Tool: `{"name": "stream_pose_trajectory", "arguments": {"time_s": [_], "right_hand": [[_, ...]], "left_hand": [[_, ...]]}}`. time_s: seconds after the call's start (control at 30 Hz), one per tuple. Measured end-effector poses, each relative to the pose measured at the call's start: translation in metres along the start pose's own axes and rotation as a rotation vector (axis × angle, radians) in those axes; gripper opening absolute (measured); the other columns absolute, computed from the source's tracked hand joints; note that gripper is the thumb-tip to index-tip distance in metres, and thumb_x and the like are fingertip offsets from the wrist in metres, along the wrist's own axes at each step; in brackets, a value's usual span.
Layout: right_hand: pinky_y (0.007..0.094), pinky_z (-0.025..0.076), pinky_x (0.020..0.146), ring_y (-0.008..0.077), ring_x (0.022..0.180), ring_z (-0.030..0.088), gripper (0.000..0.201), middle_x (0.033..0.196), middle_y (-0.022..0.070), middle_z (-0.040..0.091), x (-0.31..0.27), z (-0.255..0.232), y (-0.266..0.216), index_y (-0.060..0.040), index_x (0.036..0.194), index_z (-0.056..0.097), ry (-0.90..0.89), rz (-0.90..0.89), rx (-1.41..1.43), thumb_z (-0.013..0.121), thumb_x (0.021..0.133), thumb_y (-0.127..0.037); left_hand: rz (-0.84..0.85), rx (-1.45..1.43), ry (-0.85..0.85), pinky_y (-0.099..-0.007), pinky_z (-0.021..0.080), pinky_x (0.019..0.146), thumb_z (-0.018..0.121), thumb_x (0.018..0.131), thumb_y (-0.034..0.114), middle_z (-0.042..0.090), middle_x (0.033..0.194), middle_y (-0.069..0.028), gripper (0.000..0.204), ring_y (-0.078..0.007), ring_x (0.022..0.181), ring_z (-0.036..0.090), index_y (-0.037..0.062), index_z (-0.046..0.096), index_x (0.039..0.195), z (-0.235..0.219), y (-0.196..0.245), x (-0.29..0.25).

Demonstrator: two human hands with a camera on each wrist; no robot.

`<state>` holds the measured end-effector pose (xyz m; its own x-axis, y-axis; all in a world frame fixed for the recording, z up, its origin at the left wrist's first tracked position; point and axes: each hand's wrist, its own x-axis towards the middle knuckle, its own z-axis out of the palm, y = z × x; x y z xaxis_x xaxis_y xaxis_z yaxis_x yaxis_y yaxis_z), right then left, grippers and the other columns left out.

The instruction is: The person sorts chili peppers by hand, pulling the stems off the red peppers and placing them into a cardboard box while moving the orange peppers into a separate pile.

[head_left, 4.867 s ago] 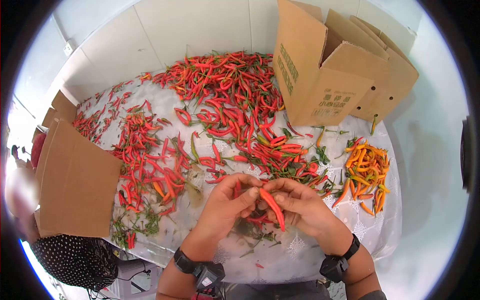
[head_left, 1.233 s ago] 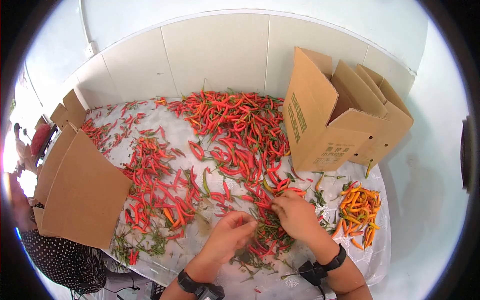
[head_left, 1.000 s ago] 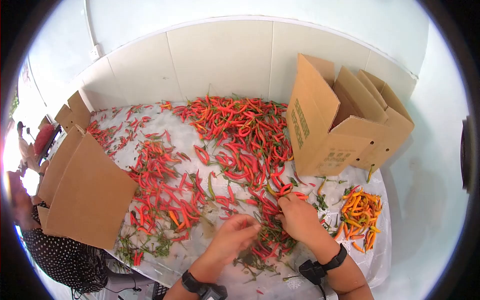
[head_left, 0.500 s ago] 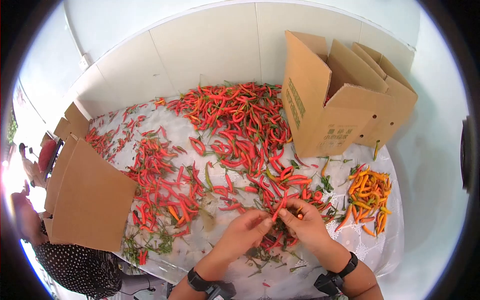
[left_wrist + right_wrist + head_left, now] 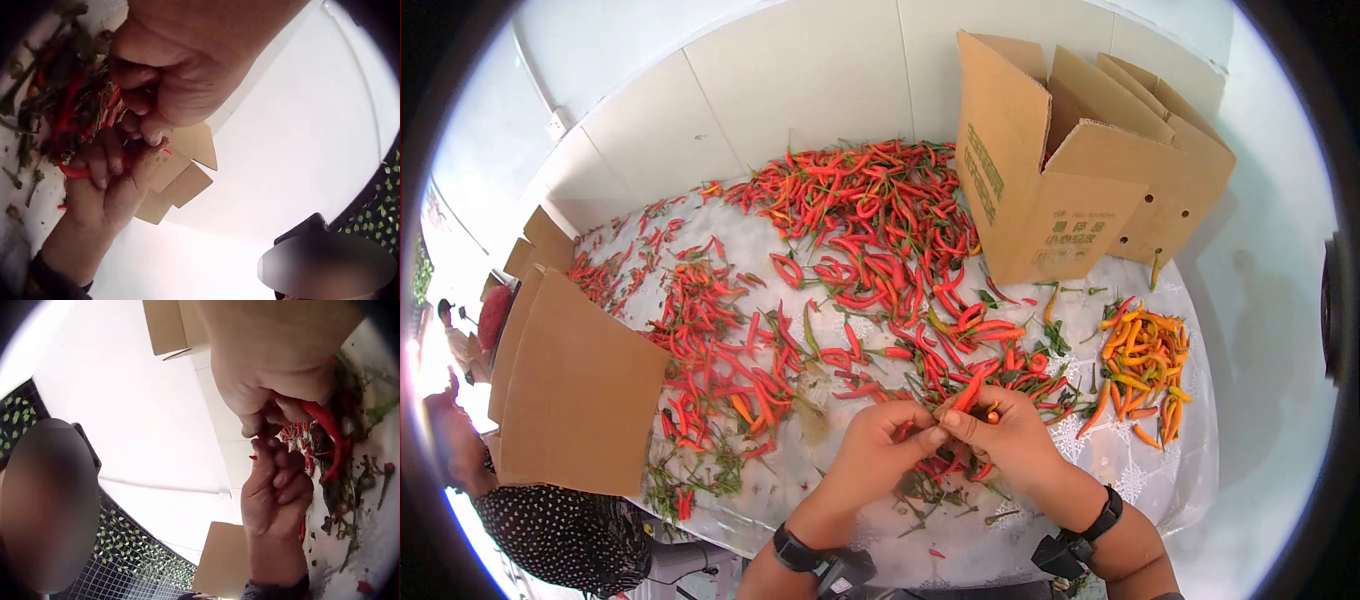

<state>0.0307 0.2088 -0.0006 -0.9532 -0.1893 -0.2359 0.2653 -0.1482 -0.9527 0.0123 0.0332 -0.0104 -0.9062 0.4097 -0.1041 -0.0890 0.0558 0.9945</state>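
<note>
1. Change noted: a second ago your right hand (image 5: pixel 1015 437) is down at the near heap (image 5: pixel 938 350), apart from your left hand (image 5: pixel 878 447); now it is back, and the two meet over the tablecloth (image 5: pixel 1135 468)
2. Thing in hand: a red chilli (image 5: pixel 969 392) stands tilted up from between your right thumb and fingers, above the near heap; compared with half a second ago, it sits more on the right hand's side
3. Hands: together, fingertips touching or nearly so; the right grips the chilli; the left has curled fingers, with thumb and fingertips drawn in at the chilli's lower end, which I read as a pinch; the exact contact is hidden
4. Also seen: an orange-red end (image 5: pixel 993 413) shows by your right fingers; cannot tell whether you hold it too
5. Meaning for the work, judged: this chilli's picking-up looks done, and fingertip work at one end looks under way; loose stems (image 5: pixel 1000 517) lie just below; the orange chillies (image 5: pixel 1142 352) remain a separate heap at the right
</note>
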Motion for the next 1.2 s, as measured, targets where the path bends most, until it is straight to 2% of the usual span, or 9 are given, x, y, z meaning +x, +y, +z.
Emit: {"name": "stream_pose_trajectory", "arguments": {"time_s": [0.23,0.37,0.53,0.67,0.77,0.87,1.03,1.13,1.2], "right_hand": [[0.0199,0.022,0.041,0.0037,0.048,0.034,0.022,0.068,-0.0019,0.055,0.001,-0.003,0.006,-0.0029,0.097,0.062,-0.106,0.229,0.498,0.06,0.089,-0.023],[0.0198,0.021,0.041,0.004,0.049,0.033,0.029,0.064,-0.0036,0.047,0.004,-0.004,0.008,-0.003,0.104,0.06,-0.156,0.297,0.655,0.054,0.092,-0.029],[0.019,0.02,0.043,0.0037,0.049,0.031,0.034,0.061,-0.0054,0.038,0.0,-0.005,-0.004,-0.0051,0.11,0.058,-0.152,0.243,0.707,0.05,0.093,-0.034],[0.0185,0.023,0.043,0.0039,0.051,0.033,0.035,0.064,-0.0053,0.04,0.0,-0.001,0.003,-0.0061,0.112,0.058,-0.123,0.193,0.584,0.051,0.093,-0.034],[0.0179,0.027,0.042,0.0044,0.054,0.038,0.034,0.07,-0.0029,0.05,-0.004,0.004,0.006,-0.0048,0.112,0.058,-0.109,0.158,0.526,0.052,0.092,-0.032],[0.0176,0.029,0.044,0.0037,0.056,0.041,0.029,0.078,-0.001,0.058,-0.007,0.008,0.005,-0.0045,0.109,0.06,-0.06,0.079,0.435,0.057,0.09,-0.027],[0.019,0.044,0.059,0.0049,0.07,0.053,0.019,0.09,0.004,0.064,0.001,0.007,0.018,-0.0016,0.102,0.061,0.092,-0.296,0.023,0.062,0.087,-0.014],[0.0237,0.047,0.074,0.0085,0.082,0.058,0.018,0.09,0.0027,0.063,-0.004,0.009,0.014,-0.0022,0.096,0.064,0.085,-0.226,0.114,0.065,0.085,-0.016],[0.0221,0.047,0.07,0.0075,0.08,0.057,0.016,0.09,0.0042,0.064,-0.004,0.01,0.012,-0.0012,0.095,0.062,0.055,-0.282,0.025,0.063,0.086,-0.015]], "left_hand": [[0.008,-0.249,-0.087,-0.0185,0.035,0.049,0.065,0.084,0.011,0.057,0.07,0.0,0.009,-0.0041,0.055,0.046,0.0029,0.061,0.081,-0.002,-0.002,0.001],[-0.021,-0.296,-0.124,-0.0182,0.035,0.049,0.064,0.084,0.011,0.059,0.072,-0.0006,0.01,-0.0038,0.055,0.046,0.0026,0.061,0.082,-0.001,0.002,-0.002],[0.088,-0.258,0.052,-0.0172,0.036,0.05,0.064,0.084,0.012,0.06,0.084,-0.0004,0.01,-0.0033,0.059,0.047,0.0021,0.061,0.086,0.004,0.003,0.0],[0.072,-0.303,0.011,-0.0175,0.038,0.058,0.066,0.083,0.012,0.059,0.088,0.0015,0.013,-0.0036,0.07,0.05,0.0011,0.06,0.088,0.014,0.018,-0.001],[0.082,-0.232,-0.007,-0.0252,0.043,0.083,0.064,0.082,0.005,0.06,0.095,-0.004,0.015,-0.0106,0.086,0.056,-0.0025,0.059,0.093,0.01,0.002,0.001],[0.159,0.034,-0.018,-0.0233,0.042,0.074,0.066,0.081,0.007,0.058,0.088,-0.0021,0.013,-0.0083,0.08,0.053,-0.0015,0.061,0.09,0.0,-0.006,0.003],[0.094,-0.013,0.015,-0.0223,0.036,0.064,0.068,0.079,0.009,0.052,0.076,0.0003,0.012,-0.0064,0.071,0.046,0.0,0.062,0.085,0.003,-0.002,0.001],[0.073,-0.01,0.011,-0.0224,0.035,0.062,0.067,0.079,0.009,0.051,0.075,0.0012,0.011,-0.0063,0.07,0.045,0.0011,0.062,0.084,0.003,-0.001,0.001],[0.083,0.03,-0.009,-0.0224,0.035,0.062,0.067,0.079,0.008,0.051,0.075,0.0017,0.01,-0.0062,0.07,0.044,0.0017,0.062,0.083,0.0,-0.002,0.002]]}}
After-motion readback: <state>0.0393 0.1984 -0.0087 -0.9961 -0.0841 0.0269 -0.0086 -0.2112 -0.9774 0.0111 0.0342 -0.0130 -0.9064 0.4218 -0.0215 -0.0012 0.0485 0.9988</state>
